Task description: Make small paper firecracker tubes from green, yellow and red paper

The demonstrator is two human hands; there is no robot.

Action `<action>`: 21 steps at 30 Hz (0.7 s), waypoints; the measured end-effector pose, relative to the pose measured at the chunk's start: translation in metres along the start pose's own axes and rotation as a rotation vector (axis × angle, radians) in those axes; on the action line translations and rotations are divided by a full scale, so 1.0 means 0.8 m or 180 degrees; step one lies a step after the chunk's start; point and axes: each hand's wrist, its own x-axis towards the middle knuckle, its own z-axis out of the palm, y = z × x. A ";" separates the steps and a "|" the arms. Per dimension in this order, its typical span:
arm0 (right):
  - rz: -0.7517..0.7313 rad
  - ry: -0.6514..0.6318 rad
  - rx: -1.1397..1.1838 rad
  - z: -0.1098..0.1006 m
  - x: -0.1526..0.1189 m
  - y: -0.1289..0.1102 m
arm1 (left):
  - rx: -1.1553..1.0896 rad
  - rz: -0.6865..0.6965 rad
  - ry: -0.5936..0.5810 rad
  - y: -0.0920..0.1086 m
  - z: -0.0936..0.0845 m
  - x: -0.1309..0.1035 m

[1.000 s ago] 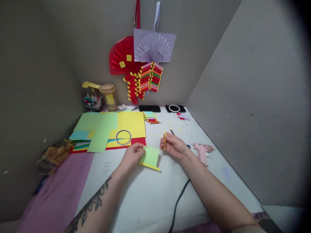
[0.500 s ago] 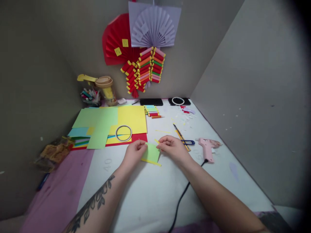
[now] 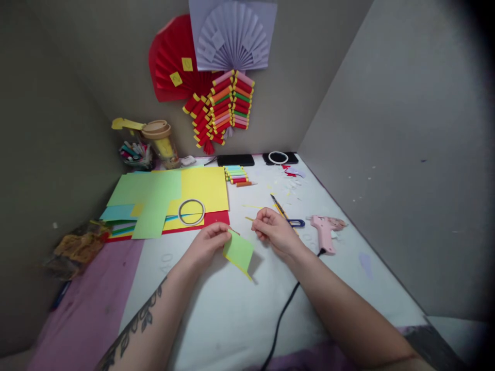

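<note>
A small green paper piece (image 3: pixel 238 250) with a yellow strip along its lower edge hangs tilted above the table, its upper left corner pinched in my left hand (image 3: pixel 212 241). To the right, my right hand (image 3: pixel 273 229) is closed on a thin yellow strip (image 3: pixel 249 218), whose end sticks out leftward from the fingertips. The two hands are apart. Just beyond my right hand lie a craft knife (image 3: pixel 279 206) and a dark blue looped tool (image 3: pixel 297 223).
A pink glue gun (image 3: pixel 325 234) with a black cable lies at the right. Coloured paper sheets (image 3: pixel 204 188) and a tape ring (image 3: pixel 191 212) cover the back left. Small rolled tubes (image 3: pixel 236 175) and two phones (image 3: pixel 235 160) lie behind.
My hands have moved apart. The green paper has tilted, its yellow-edged side now slanting down to the right, and my right hand has drawn the yellow strip away from it. The view has shifted slightly.
</note>
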 end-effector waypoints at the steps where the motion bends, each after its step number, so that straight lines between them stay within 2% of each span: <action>1: 0.0042 0.0010 0.0095 -0.001 0.001 0.001 | -0.0074 0.0002 -0.0132 0.003 0.002 -0.002; 4: 0.0147 0.0065 0.0290 -0.003 0.004 0.000 | -0.0058 -0.0018 -0.0187 0.002 0.005 -0.003; 8: -0.0024 0.0281 0.0223 -0.005 0.002 -0.003 | 0.0383 0.0063 0.0544 -0.015 0.003 0.005; 10: -0.0084 0.0271 -0.0024 -0.005 -0.001 -0.003 | 0.0622 0.0101 0.0758 -0.022 0.002 0.009; 16: -0.0231 -0.0045 -0.1282 0.012 -0.013 -0.001 | 0.0731 0.0099 0.0761 -0.026 0.006 0.007; 21: -0.0853 -0.0004 -0.2201 0.022 -0.020 -0.005 | 0.0678 0.0108 0.0763 -0.026 0.011 0.005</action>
